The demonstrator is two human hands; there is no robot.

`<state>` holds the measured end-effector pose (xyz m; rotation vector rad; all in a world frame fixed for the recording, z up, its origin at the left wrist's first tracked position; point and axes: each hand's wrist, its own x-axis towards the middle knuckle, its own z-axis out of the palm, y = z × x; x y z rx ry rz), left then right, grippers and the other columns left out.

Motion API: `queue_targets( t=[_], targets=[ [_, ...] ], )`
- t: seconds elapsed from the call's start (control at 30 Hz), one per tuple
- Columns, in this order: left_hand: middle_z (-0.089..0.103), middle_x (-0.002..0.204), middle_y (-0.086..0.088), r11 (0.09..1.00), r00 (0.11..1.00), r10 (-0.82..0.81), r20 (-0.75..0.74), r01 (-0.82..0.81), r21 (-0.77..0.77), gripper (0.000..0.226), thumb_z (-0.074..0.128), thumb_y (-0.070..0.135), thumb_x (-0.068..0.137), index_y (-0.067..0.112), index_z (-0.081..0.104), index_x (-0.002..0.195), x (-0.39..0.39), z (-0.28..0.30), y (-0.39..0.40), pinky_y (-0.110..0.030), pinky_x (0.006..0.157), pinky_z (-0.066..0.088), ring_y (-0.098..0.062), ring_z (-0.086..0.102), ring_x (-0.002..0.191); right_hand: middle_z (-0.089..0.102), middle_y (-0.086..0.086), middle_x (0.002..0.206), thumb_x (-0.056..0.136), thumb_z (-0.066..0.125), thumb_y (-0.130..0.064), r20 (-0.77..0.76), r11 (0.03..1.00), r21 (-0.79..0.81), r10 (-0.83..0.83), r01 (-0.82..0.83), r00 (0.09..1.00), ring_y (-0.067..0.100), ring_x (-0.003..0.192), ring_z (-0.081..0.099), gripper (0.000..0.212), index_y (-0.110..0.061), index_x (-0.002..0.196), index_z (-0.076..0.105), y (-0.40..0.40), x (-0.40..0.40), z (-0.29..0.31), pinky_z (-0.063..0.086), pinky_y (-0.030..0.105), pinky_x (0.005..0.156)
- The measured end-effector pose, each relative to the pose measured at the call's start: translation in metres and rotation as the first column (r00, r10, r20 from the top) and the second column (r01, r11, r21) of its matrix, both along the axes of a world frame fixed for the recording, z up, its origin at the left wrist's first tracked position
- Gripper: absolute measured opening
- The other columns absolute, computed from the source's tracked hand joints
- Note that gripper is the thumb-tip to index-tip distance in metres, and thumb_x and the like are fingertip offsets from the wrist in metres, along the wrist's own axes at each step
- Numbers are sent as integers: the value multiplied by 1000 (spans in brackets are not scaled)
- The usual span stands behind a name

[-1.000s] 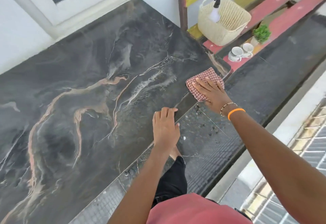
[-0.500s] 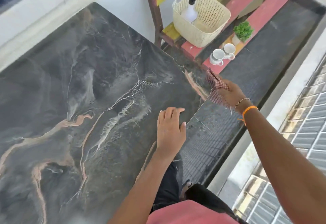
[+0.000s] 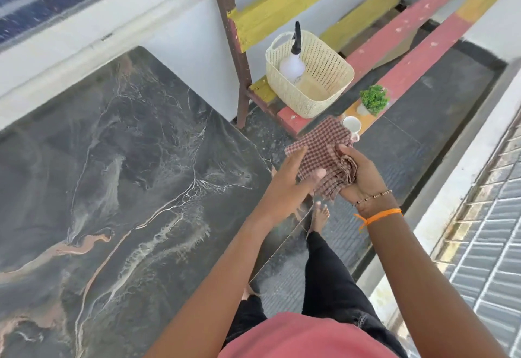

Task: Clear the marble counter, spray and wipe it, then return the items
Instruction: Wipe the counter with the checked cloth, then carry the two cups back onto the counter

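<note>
The dark marble counter (image 3: 118, 177) fills the left of the view with nothing standing on it. Both hands hold a red-and-white checked cloth (image 3: 321, 149) in the air just past the counter's right corner. My left hand (image 3: 290, 180) grips its near edge from the left, and my right hand (image 3: 358, 174) bunches its right side. On the bench beyond, a cream basket (image 3: 332, 75) holds a spray bottle (image 3: 293, 64) with a black nozzle. A white cup (image 3: 352, 125) and a small green potted plant (image 3: 373, 99) stand beside the basket.
The red-and-yellow slatted bench (image 3: 408, 70) runs up to the right, with a brown post (image 3: 239, 56) by the counter's corner. A white wall and window frame lie behind the counter. My bare foot (image 3: 320, 215) is on the dark floor; a low ledge and grille run at right.
My right hand lifted the cloth off the counter's corner and out to the right. My left hand left the counter's edge and took hold of the cloth. The view swung toward the bench.
</note>
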<state>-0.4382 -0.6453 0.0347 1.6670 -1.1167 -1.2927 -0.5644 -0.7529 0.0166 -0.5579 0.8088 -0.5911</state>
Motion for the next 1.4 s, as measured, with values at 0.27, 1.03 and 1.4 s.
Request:
queue_targets(
  t=[0.27, 1.03, 1.4],
  targets=[
    [54, 120, 17, 886, 808, 463, -364, -437, 157, 67, 63, 17, 86, 25, 28, 142, -2, -18, -119, -15, 96, 44, 2, 54, 109, 33, 17, 147, 97, 20, -48, -39, 962, 137, 244, -237, 969, 15, 118, 57, 61, -10, 144, 26, -97, 40, -10, 53, 16, 73],
    [60, 113, -12, 551, 270, 828, -490, -548, 629, 29, 43, -2, 92, 7, 46, 119, 52, -100, -343, -43, 91, 48, -25, 58, 105, 55, 3, 86, 86, 59, -12, -781, 624, -315, 257, -715, 569, 14, 75, 52, 27, -9, 113, 54, -385, 74, -111, 44, 23, 62],
    [37, 146, -10, 512, 427, 855, -293, -609, 605, 85, 62, -2, 76, 33, 22, 142, 69, -191, -413, -61, 103, 35, -32, 41, 129, 63, 15, 99, 83, 42, -1, -921, 493, -169, 230, -853, 315, 32, 89, 61, 49, -21, 128, 48, -431, 109, -172, 54, 49, 78]
  ],
)
